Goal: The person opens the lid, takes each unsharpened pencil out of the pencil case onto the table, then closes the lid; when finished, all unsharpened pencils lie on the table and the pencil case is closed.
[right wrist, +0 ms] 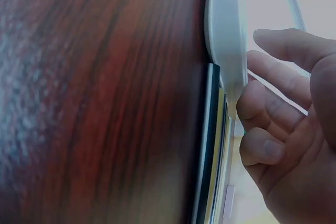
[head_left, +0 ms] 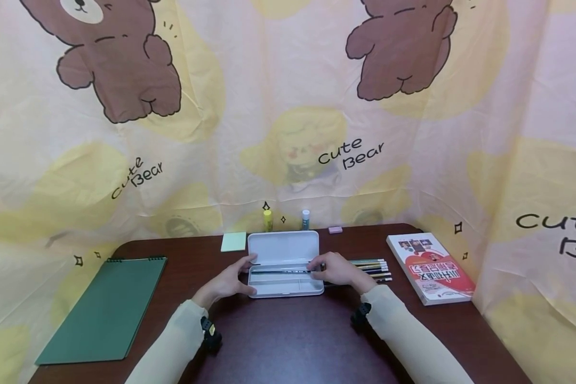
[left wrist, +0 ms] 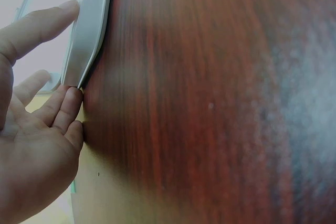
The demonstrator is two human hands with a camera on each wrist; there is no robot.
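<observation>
An open white pencil case (head_left: 283,250) lies at the middle of the dark wooden table (head_left: 288,336), its lid folded back. A dark pencil (head_left: 280,271) lies lengthwise over the case's tray. My left hand (head_left: 231,279) rests against the case's left end with straight fingers; in the left wrist view its fingertips (left wrist: 68,106) touch the case's corner (left wrist: 86,35). My right hand (head_left: 336,270) is at the case's right end, its fingers curled at the pencil's tip. In the right wrist view this hand (right wrist: 286,129) sits beside the case wall (right wrist: 226,40); the pinch itself is hidden.
A row of several pencils (head_left: 372,268) lies right of the case, also in the right wrist view (right wrist: 212,150). A red book (head_left: 429,266) is further right, a green notebook (head_left: 105,306) at the left. Behind the case stand a sticky note (head_left: 233,241), two glue sticks (head_left: 267,220) and a pink eraser (head_left: 335,229).
</observation>
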